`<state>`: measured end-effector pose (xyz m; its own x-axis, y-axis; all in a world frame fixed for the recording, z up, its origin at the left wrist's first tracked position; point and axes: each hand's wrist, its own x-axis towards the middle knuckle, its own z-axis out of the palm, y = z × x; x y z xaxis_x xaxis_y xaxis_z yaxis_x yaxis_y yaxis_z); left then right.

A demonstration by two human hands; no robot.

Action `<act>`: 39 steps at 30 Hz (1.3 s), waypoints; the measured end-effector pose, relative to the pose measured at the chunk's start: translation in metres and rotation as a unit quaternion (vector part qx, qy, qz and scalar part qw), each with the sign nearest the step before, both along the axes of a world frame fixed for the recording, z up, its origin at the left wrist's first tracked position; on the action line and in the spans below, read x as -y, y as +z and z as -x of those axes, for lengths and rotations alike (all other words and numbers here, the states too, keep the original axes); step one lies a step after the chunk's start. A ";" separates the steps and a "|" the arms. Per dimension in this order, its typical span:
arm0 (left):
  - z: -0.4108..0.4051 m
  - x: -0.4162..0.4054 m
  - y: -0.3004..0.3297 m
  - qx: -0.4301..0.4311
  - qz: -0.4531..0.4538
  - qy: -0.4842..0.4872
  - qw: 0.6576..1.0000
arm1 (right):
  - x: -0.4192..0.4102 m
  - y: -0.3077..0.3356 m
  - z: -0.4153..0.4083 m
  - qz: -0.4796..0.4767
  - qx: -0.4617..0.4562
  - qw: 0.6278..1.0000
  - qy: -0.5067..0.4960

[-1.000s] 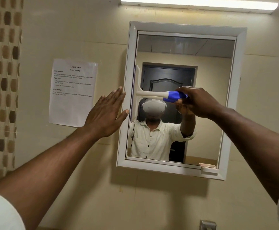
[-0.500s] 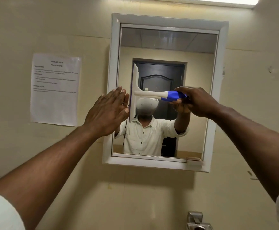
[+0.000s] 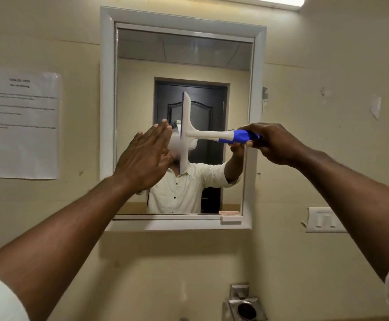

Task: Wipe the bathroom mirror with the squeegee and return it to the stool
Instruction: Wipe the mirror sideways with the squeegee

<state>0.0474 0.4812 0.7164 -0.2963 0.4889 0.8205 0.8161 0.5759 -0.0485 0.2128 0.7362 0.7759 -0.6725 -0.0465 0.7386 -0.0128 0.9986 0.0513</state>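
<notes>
While I watch the head cam, the room reads as a cream tiled wall w/ a white-framed mirror point(image 3: 184, 54), a taped paper sheet point(image 3: 20, 122) at left and a steel holder point(image 3: 245, 306) below. My right hand point(image 3: 274, 143) grips the squeegee point(image 3: 190, 134) by its blue handle, white blade upright approx mid-glass. My left hand point(image 3: 146, 156) is flat, fingers spread, just beside the blade.

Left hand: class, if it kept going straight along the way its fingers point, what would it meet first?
Most likely the mirror glass: the left hand is open, fingers aimed up and forward at it, just left of the squeegee blade. Depth unclear; it may already touch.
</notes>
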 end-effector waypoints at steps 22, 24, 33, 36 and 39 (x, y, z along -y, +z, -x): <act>-0.038 -0.098 -0.021 0.011 0.016 -0.063 0.998 | -0.104 -0.019 -0.081 0.019 0.008 0.997 -0.071; -0.040 -0.101 -0.022 0.010 0.016 -0.065 0.998 | -0.107 -0.019 -0.083 0.024 0.008 0.997 -0.073; -0.044 -0.107 -0.027 0.018 0.019 -0.068 0.997 | -0.113 -0.017 -0.092 0.020 0.013 0.996 -0.092; -0.045 -0.105 -0.027 0.019 0.019 -0.072 0.997 | -0.111 -0.017 -0.092 0.018 0.016 0.996 -0.091; -0.046 -0.098 -0.026 0.018 0.017 -0.066 0.998 | -0.108 -0.019 -0.091 0.022 0.009 0.997 -0.077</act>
<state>0.0934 0.5797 0.6907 -0.2573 0.5525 0.7928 0.8860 0.4624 -0.0347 0.3034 0.8445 0.7573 -0.6829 0.0901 0.7249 0.1393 0.9902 0.0082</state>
